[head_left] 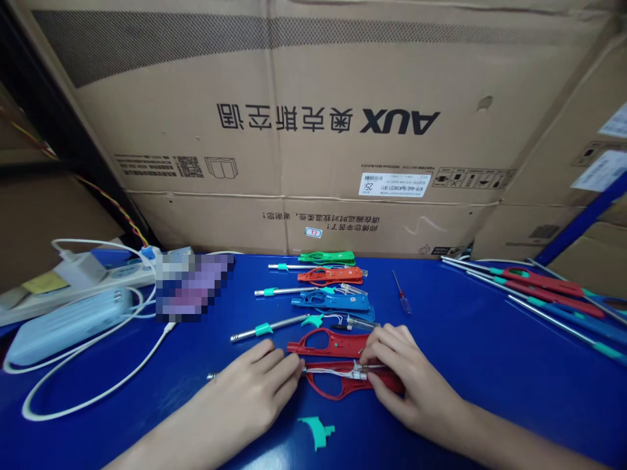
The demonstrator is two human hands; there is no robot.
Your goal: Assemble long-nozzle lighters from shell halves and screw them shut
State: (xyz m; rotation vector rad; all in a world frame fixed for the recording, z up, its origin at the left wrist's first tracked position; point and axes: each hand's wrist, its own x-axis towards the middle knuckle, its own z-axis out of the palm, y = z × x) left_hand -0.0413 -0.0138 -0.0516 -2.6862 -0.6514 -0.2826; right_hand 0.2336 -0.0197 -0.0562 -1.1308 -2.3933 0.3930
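Observation:
My left hand (259,385) is closed over a metal lighter tube, whose tip (211,376) pokes out past the knuckles. Its fingertips reach the front end of an open red lighter shell half (333,390). My right hand (406,369) grips the rear of this shell half, thumb and fingers at its edges. White wires and a small igniter part (359,371) lie inside the shell. The matching red half (328,342) rests just behind, near both hands. In front of the shell, a loose teal trigger (317,432) lies on the blue table (264,450).
Farther back lie blue (337,301), orange (333,275) and green (333,258) lighter shells with tubes. A screwdriver (402,295) is right of them. Several lighters (548,284) sit at far right. A power bank (68,326), cables and a power strip (132,271) occupy the left; a cardboard box (313,156) stands behind.

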